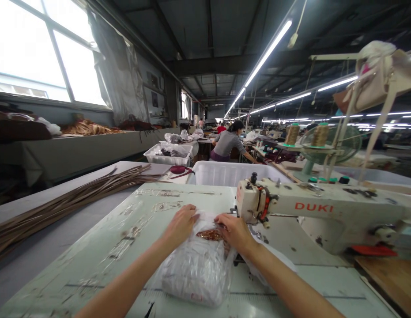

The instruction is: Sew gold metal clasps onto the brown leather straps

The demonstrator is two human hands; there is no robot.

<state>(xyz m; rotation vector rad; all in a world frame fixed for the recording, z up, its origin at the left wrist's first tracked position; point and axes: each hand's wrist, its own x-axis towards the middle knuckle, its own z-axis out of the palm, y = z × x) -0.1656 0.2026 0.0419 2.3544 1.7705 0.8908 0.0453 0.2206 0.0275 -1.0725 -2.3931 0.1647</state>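
A clear plastic bag point(195, 274) lies on the pale green sewing table point(122, 229), just left of the sewing machine head. Through its far opening shows something shiny and copper-brown point(210, 235), too small to name. My left hand point(180, 225) grips the bag's far left edge with curled fingers. On the far right edge, my right hand point(236, 232) pinches the plastic beside the opening. The white sewing machine point(311, 207) marked DUKI stands right beside that hand. More thin plastic partly shows beneath my right forearm.
Long brown strips point(76, 201) lie on the grey table at left. A white bin point(231, 173) stands behind the sewing table, with a dark red roll point(178, 169) near it. Thread cones point(320, 134) stand at right. A person point(228, 143) leans over a table ahead.
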